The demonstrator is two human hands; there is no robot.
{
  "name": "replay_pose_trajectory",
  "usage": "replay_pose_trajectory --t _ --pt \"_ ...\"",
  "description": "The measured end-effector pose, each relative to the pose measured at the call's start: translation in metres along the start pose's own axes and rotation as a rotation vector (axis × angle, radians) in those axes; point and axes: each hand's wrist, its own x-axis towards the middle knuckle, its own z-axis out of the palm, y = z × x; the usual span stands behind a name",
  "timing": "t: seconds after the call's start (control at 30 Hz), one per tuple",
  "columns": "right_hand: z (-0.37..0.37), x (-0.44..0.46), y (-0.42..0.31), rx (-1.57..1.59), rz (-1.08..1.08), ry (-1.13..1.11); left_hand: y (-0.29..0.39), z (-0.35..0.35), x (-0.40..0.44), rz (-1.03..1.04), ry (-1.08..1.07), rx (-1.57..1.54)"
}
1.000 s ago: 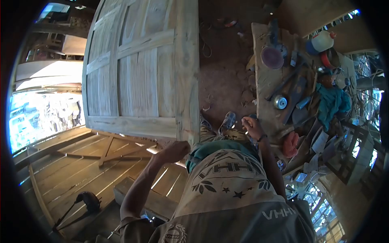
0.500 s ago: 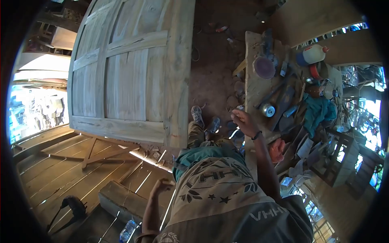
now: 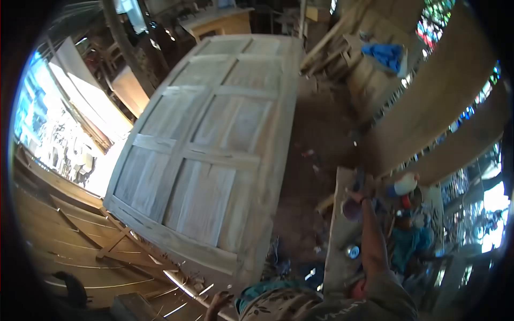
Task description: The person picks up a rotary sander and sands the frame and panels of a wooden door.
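Observation:
My right arm stretches over the cluttered workbench [image 3: 336, 235]. At its end my right hand [image 3: 357, 196] is over the edge of a round purple bowl [image 3: 350, 210], blurred, with fingers that look stretched out; whether it touches the bowl I cannot tell. A dark object [image 3: 360, 177] lies just beyond the fingers. My left hand [image 3: 220, 299] hangs low beside my body, fingers loosely bent and nothing visible in them. A large panelled wooden door [image 3: 214, 144] lies in front of me to the left.
On the bench are a shiny can [image 3: 352, 251], a white and blue jug [image 3: 405, 184] and a teal cloth [image 3: 409, 246]. Wooden planks [image 3: 342, 43] and a blue cloth [image 3: 385, 56] are at the far right. A wooden table [image 3: 219, 21] stands behind the door.
My right hand has moved forward along the bench to the purple bowl. My view has lifted, showing more of the door and the far area. My left hand still hangs low.

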Motion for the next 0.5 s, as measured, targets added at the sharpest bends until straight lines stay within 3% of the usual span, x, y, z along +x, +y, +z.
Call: replay_pose_trajectory --t 0.03,0.07,0.17,0.27,0.37,0.43,0.5 --pt "0.004 0.006 -0.001 -0.038 0.040 -0.101 0.015 0.004 -0.007 -0.233 0.034 -0.191" --pt "-0.014 0.001 -0.016 0.002 0.109 -0.288 0.022 0.004 -0.008 -0.167 0.048 -0.207" --pt "-0.012 0.014 -0.019 0.059 0.083 -0.208 0.082 -0.003 -0.017 -0.057 0.091 -0.145" --pt "-0.052 -0.039 -0.052 0.257 0.013 -0.165 0.138 0.003 -0.011 0.127 0.005 -0.198" --pt "-0.050 -0.070 -0.076 0.413 -0.029 -0.132 0.248 0.029 -0.006 0.342 -0.009 -0.269" --pt "-0.009 -0.057 -0.074 0.875 -0.113 -0.125 0.298 0.049 0.011 0.478 -0.092 -0.238" --pt "-0.045 -0.136 -0.136 1.197 -0.067 -0.213 0.347 0.069 0.028 0.504 -0.144 -0.358"
